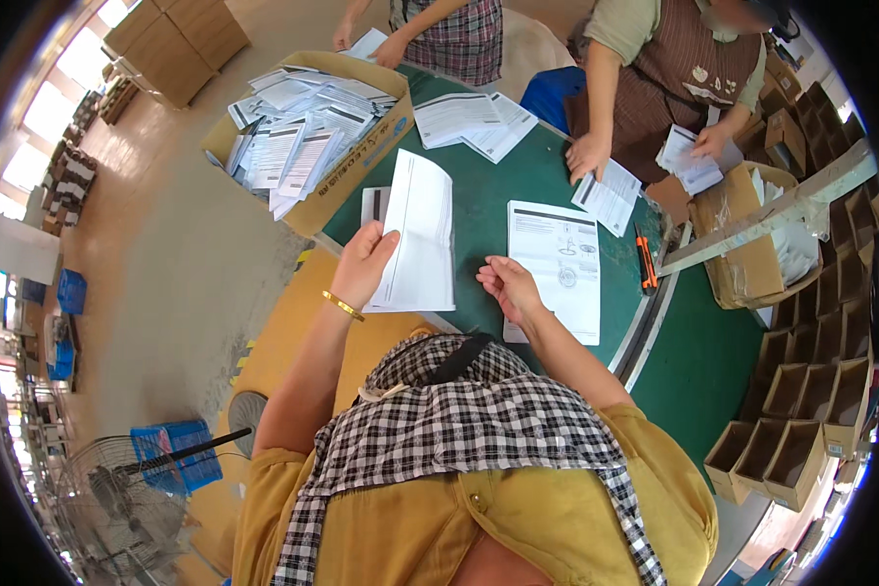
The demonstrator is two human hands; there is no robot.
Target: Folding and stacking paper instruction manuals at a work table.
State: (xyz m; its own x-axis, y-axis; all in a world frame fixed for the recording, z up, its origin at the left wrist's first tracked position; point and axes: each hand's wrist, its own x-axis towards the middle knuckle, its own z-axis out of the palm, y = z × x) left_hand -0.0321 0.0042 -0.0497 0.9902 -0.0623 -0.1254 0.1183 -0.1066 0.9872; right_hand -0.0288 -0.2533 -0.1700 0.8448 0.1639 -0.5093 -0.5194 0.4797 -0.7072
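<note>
My left hand [363, 266], with a gold bangle at its wrist, grips a folded white printed sheet [425, 230] by its left edge. The sheet stands tilted above the green table [474, 190], with a crease across it. My right hand [510, 285] is held just right of that sheet, fingers curled in and nothing visible between them. Beside it lies a stack of printed sheets [557, 234] with line drawings on the top page. Behind the held sheet, a small folded leaflet [373, 202] is partly hidden.
A cardboard box [356, 161] full of folded leaflets stands at the left. More sheets [459, 117] lie at the table's far side. Two people work opposite; one person's hand [588, 156] touches papers. An orange utility knife [645, 259] lies right, near a metal bar [772, 210] and another carton [752, 254].
</note>
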